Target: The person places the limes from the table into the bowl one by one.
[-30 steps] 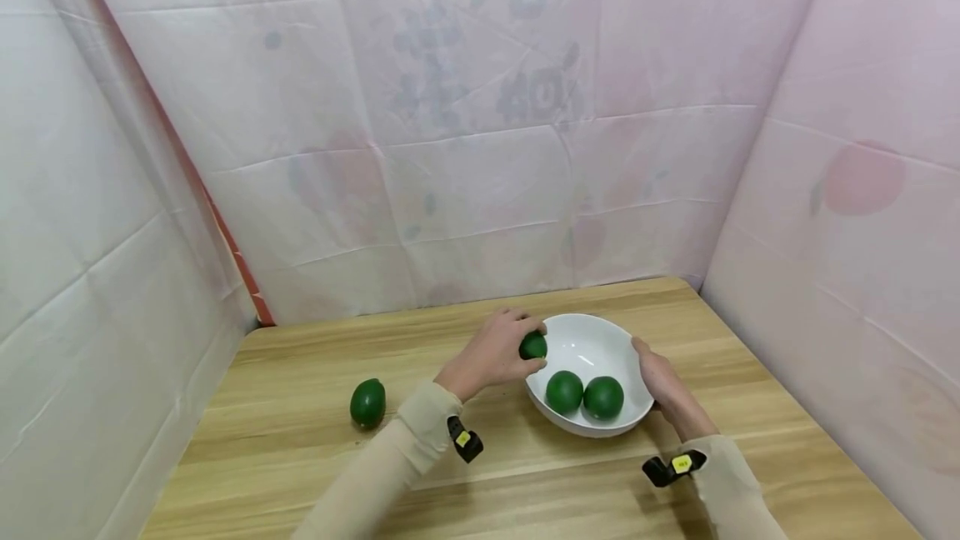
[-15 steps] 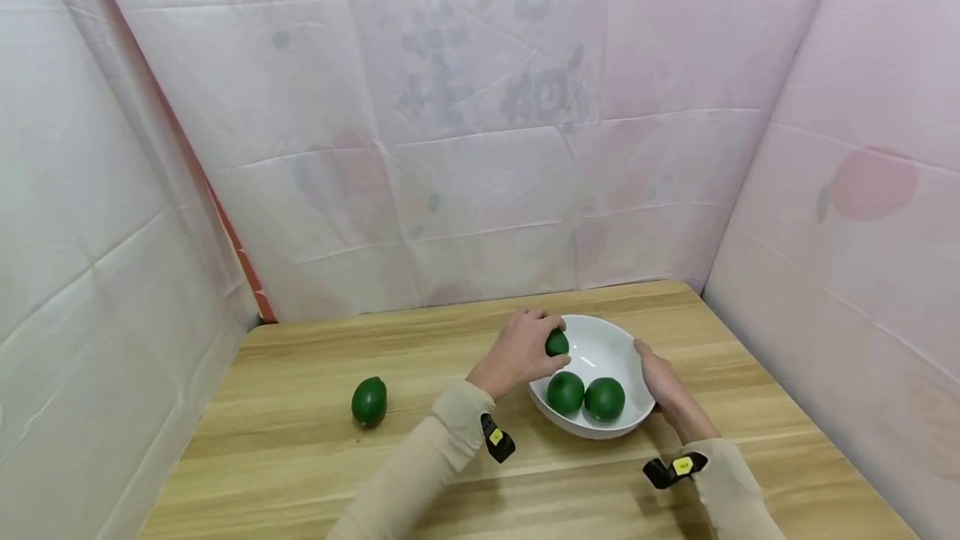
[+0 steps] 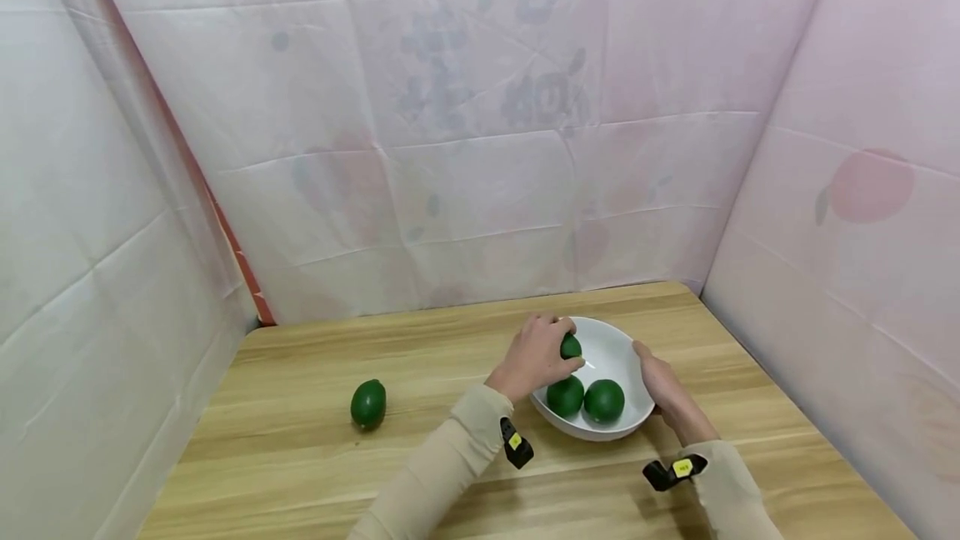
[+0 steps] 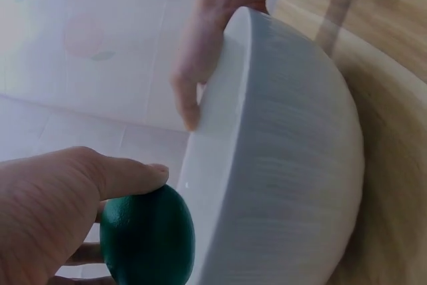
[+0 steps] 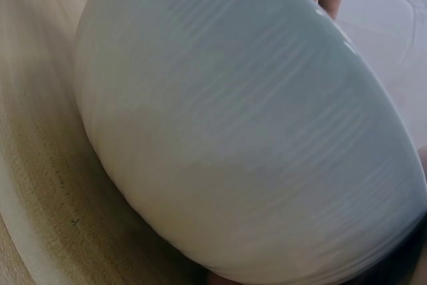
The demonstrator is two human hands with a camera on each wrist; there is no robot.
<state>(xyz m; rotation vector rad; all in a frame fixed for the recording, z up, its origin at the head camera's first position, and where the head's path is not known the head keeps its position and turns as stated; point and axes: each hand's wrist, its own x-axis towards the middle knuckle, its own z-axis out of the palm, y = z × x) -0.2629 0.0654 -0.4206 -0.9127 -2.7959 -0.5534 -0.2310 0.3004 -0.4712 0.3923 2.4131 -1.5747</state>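
Note:
My left hand [image 3: 534, 361] grips a dark green avocado [image 3: 571, 347] over the left part of a white bowl [image 3: 615, 348]. In the left wrist view, the thumb lies along the top of this avocado [image 4: 148, 238], with fingers behind it, beside the bowl's rim [image 4: 227, 145]. Two more avocados, one left [image 3: 565, 396] and one right [image 3: 604, 401], rest side by side inside the bowl. My right hand [image 3: 667, 390] holds the bowl's right side, thumb over the rim and fingers underneath. The bowl's outer wall [image 5: 247, 125] fills most of the right wrist view.
Another avocado [image 3: 368, 404] lies on the wooden table [image 3: 300, 473], left of my left arm. Pale printed cloth [image 3: 465, 190] hangs behind the table and along both sides.
My left hand has carried its avocado rightward, from the bowl's left rim to farther over the bowl. The right hand stays on the bowl, and the other avocados lie as before.

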